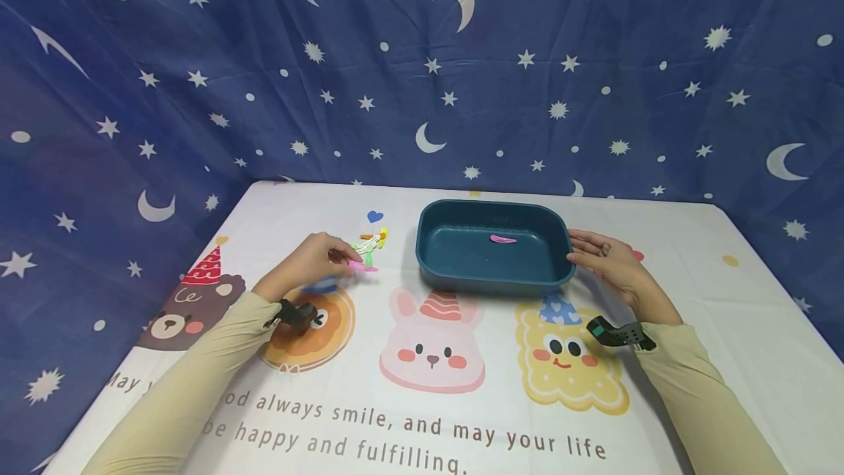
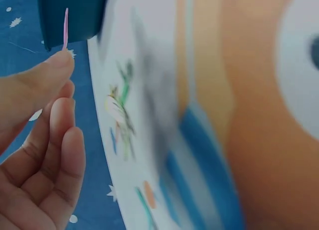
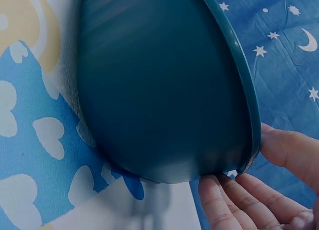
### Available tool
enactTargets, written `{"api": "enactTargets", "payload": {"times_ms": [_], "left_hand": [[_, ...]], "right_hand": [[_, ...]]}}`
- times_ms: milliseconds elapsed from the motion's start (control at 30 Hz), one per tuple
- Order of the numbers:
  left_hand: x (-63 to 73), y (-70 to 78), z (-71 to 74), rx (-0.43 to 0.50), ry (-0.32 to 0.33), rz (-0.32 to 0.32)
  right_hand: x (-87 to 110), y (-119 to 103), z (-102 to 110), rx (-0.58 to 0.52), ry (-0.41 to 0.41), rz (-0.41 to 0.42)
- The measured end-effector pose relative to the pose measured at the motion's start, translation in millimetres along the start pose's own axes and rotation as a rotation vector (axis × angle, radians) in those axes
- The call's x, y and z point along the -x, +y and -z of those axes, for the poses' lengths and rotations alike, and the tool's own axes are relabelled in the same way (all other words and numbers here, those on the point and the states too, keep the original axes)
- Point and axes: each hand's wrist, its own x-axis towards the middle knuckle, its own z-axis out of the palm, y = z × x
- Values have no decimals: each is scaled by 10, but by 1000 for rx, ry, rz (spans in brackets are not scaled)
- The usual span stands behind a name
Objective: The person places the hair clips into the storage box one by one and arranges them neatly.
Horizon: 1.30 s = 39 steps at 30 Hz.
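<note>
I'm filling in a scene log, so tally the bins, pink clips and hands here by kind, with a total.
Bins: 1, the teal bin
Pink clips: 2, one pink clip inside the bin, another pink clip held
Hands: 2, left hand and right hand
Total: 5

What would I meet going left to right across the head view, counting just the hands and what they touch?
Bare left hand → slim pink clip pinched at its fingertips → dark teal, rounded rectangular, plastic-looking tub → bare right hand touching the tub's right end.
</note>
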Motion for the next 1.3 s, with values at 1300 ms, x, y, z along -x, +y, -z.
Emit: {"api": "enactTargets", "payload": {"times_ms": [1300], "left_hand": [[-863,906,226,5,25,-101]], "right_hand": [[15,-6,2,-136,-39,38]]}}
